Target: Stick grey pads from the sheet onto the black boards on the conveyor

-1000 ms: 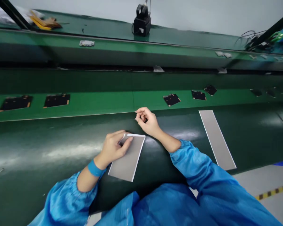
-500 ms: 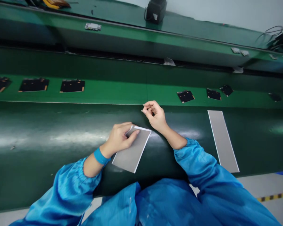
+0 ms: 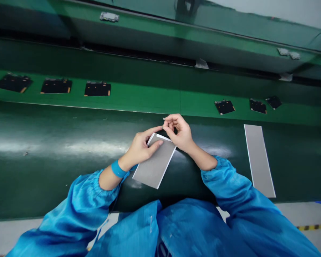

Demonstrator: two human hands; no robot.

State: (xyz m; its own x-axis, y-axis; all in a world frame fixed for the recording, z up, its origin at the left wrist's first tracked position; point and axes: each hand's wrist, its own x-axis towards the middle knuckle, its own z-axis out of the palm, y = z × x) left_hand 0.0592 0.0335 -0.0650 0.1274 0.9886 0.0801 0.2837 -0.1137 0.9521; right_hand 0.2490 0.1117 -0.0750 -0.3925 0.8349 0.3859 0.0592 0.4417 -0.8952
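Observation:
A grey sheet with white edges (image 3: 154, 163) is held tilted by my left hand (image 3: 141, 148), its thumb across the upper face. The index finger of that hand stretches out to the fingertips of my right hand (image 3: 179, 132). My right hand is curled in a pinch just above the sheet's upper right corner. A tiny pale piece (image 3: 164, 119) shows at its fingertips, too small to identify. A blue band (image 3: 118, 169) circles my left wrist.
A long grey strip sheet (image 3: 259, 160) lies on the dark green table (image 3: 42, 178) at the right. Black boards (image 3: 97, 89) lie along the bright green belt (image 3: 149, 100) on both sides. Small metallic parts (image 3: 109, 16) sit on the ledge behind.
My left hand has moved up and right with the grey sheet, and its index finger now reaches my right hand's fingertips. The camera view has shifted slightly.

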